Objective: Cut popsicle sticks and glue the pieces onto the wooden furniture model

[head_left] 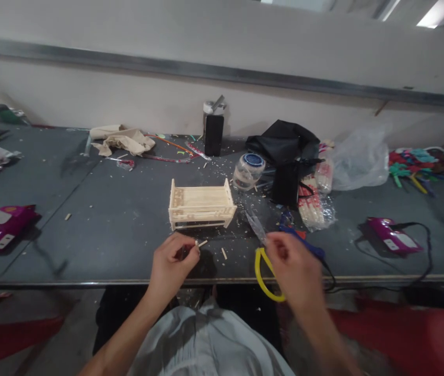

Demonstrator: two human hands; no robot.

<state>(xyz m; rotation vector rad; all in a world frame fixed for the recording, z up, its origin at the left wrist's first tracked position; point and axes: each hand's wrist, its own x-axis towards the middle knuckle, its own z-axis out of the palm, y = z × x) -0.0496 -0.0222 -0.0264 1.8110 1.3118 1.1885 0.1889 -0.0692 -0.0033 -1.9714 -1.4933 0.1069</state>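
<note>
Grey tabletop [116,219] ends in one straight front edge [222,282] near me, crossed by one yellow loop [260,279]. My left hand [175,256] pinches one short wooden stick [203,243]; my right hand [294,261], blurred, has its fingers curled beside the loop, and I cannot tell whether it grips anything. Two purple devices [396,239] sit well apart, out to either side. Just past my left hand stands one small wooden rack [202,197], with free room on its left. Farther back are one blue-lidded jar [245,176] and one black bottle [213,136].
</note>
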